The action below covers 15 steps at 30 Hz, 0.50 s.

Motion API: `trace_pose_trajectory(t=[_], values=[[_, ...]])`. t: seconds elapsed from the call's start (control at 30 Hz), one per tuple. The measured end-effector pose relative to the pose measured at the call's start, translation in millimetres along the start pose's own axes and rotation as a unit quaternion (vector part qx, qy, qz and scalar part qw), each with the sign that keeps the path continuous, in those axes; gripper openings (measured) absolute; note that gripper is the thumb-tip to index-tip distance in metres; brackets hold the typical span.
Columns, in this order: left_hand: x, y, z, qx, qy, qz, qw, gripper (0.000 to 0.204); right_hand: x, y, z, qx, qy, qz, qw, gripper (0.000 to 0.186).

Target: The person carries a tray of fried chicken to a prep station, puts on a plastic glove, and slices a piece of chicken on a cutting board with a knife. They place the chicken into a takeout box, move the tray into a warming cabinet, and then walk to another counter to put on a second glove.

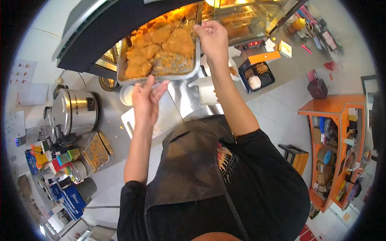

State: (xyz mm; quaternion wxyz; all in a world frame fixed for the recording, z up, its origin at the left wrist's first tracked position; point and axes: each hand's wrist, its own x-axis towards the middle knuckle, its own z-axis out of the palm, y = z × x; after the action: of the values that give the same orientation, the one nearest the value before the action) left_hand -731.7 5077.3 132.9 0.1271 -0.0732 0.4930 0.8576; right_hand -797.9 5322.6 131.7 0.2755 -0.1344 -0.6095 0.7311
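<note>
A metal tray (pixel 193 72) of breaded fried chicken pieces (pixel 155 42) sticks out of the mouth of a lit display warmer (pixel 108 24). Crumbs cover the bare near part of its bottom. My right hand (pixel 213 38) pinches the tray's right rim with thumb and fingers. At the near edge, my left hand (pixel 146 100) is turned partly palm up, its fingers apart and the tips against or just under the rim. Whether those fingers bear any weight I cannot tell. Below the tray, a white cutting board (pixel 161 114) lies on the metal counter.
Right of the tray stands a black and orange meal box (pixel 257 78) with rice and meat. A steel rice cooker (pixel 76 112) and a crumb-strewn tray (pixel 96 152) sit on the left counter. An orange shelf (pixel 333 106) is at the right, a stool (pixel 295 158) nearby.
</note>
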Motion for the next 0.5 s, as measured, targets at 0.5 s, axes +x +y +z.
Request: trace_pose_trajectory(t=[0.5], values=[[-28.2,10.6,-23.5,0.079,0.031,0.171,0.982,0.062,-21.1,4.5,86.0,0.266,-0.083,0.132,0.951,0.021]])
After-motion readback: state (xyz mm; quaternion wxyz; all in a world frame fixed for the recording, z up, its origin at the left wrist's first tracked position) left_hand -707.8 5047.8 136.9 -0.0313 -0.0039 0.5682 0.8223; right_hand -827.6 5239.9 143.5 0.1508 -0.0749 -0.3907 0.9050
